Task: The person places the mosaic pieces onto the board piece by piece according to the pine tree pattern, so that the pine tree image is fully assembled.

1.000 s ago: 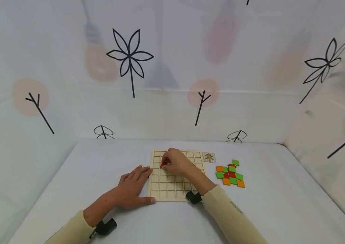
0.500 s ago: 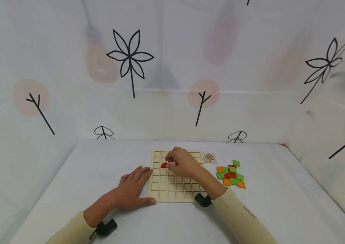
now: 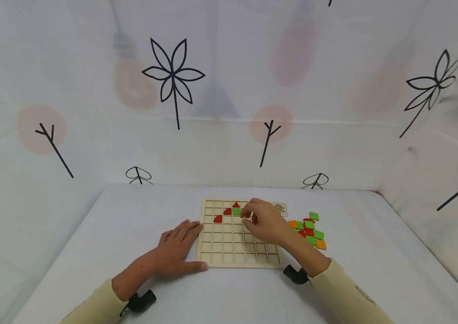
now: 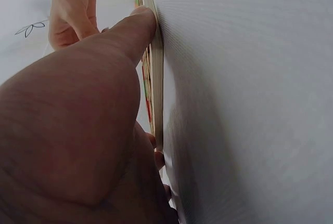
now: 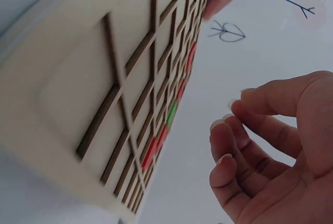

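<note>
A pale wooden grid board (image 3: 217, 247) lies flat in front of me. My left hand (image 3: 176, 252) rests against its left side, fingers spread and thumb at the near corner; the left wrist view shows the thumb (image 4: 130, 31) touching the board's edge (image 4: 157, 73). Over the board's right half hovers my right hand (image 3: 267, 222), fingers loosely bent with nothing between them, as the right wrist view confirms. In the grid sit a red triangle (image 3: 235, 204), a green square tile (image 3: 236, 211) and red rounded tiles (image 3: 218, 219). More red tiles (image 5: 149, 154) beyond the green one appear in the right wrist view.
Right of the board lies a loose pile of green, red and orange tiles (image 3: 309, 240), partly behind my right hand. A small pattern card (image 3: 281, 208) sits at the board's far right corner. White cloth (image 3: 358, 270) covers the table, with fabric walls behind and beside it.
My right hand has let go of a red rounded tile in the grid's left part and moved right across the board, uncovering the tiles beneath. My left hand has stayed put.
</note>
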Demonstrator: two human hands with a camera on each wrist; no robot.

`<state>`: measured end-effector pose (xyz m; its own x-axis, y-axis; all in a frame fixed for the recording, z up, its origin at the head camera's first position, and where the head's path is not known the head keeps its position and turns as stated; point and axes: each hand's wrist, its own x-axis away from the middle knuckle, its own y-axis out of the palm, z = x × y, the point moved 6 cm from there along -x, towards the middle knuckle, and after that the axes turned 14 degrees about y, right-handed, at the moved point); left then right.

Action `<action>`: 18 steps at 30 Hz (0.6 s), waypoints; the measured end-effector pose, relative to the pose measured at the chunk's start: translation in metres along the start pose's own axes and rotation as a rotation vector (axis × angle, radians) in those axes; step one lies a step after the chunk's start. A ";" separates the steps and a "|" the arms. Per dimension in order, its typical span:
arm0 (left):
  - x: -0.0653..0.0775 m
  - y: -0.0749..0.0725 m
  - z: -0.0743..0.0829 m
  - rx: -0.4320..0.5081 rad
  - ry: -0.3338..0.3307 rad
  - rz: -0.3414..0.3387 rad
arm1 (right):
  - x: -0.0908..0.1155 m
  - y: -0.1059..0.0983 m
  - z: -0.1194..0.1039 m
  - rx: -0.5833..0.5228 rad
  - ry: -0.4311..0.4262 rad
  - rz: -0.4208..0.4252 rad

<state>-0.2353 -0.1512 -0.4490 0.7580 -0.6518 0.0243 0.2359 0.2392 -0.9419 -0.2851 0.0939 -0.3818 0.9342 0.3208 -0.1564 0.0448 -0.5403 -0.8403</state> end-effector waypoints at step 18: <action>-0.001 0.000 0.001 0.001 -0.009 -0.006 | 0.030 -0.043 0.067 0.054 0.094 0.079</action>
<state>-0.2353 -0.1497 -0.4484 0.7620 -0.6468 0.0331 0.2411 0.2359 -0.9414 -0.2830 0.1789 -0.3848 0.9631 0.2033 -0.1762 -0.0471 -0.5174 -0.8544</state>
